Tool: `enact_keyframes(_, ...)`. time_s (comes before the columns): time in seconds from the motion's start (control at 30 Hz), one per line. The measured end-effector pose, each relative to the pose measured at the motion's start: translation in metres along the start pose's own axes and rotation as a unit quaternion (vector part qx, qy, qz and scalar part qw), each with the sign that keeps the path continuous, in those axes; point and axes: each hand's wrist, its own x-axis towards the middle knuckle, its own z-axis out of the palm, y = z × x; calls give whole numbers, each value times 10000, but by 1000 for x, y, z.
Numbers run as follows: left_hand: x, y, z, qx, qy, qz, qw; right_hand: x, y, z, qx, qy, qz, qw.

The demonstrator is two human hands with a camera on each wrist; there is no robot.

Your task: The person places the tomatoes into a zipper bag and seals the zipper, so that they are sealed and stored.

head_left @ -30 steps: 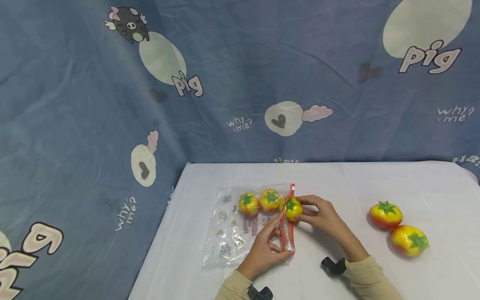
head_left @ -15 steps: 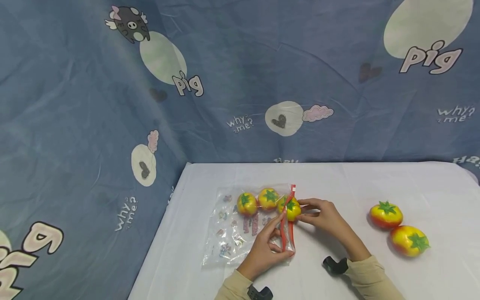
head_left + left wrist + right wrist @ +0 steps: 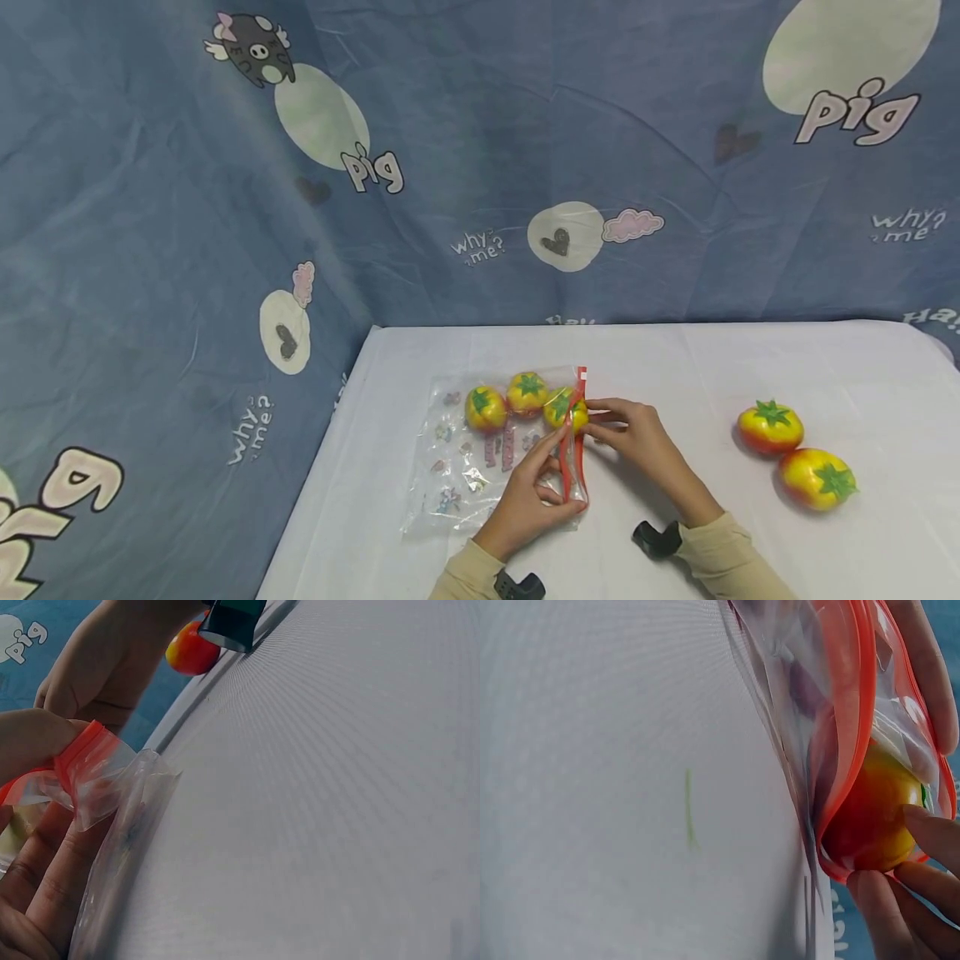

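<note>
A clear zip bag (image 3: 442,462) with small printed figures lies on the table, its red zip edge (image 3: 581,467) facing right. My left hand (image 3: 525,504) holds the bag's mouth apart, thumb and fingers on the red edges. Two yellow-red tomatoes with green star-shaped tops, one on the left (image 3: 486,408) and another beside it (image 3: 528,392), are inside. A third tomato (image 3: 559,407) sits just within the mouth. Fingertips and thumb of my right hand (image 3: 637,433) grip its outer side; the right wrist view shows them on its skin (image 3: 874,821).
Two more tomatoes, a rear one (image 3: 771,428) and a front one (image 3: 817,480), lie together at the right on the white tablecloth (image 3: 675,367). A blue printed curtain (image 3: 465,167) hangs behind and along the left. Each wrist carries a black camera, such as the right one (image 3: 656,540).
My right hand has moved left, pushing the third tomato farther in through the bag's mouth. The two tomatoes inside have shifted left. The left hand keeps its hold on the opening.
</note>
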Motion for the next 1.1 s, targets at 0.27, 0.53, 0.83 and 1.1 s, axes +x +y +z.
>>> enact_keyframes(0.27, 0, -3, 0, -66, -16, 125, 9999, 3, -2, 5, -148, -109, -59, 9998)
enact_keyframes(0.53, 0, -3, 0, -59, -65, 71, 9999, 5, -4, 12, -322, -141, -212, 9992)
enact_keyframes(0.83, 1, -3, 0, -94, -87, 148, 9998, 6, -5, 12, -425, -278, -209, 9985)
enact_keyframes(1.1, 0, -3, 0, -76, -62, 184, 9998, 7, -4, 14, -348, -389, -228, 9984)
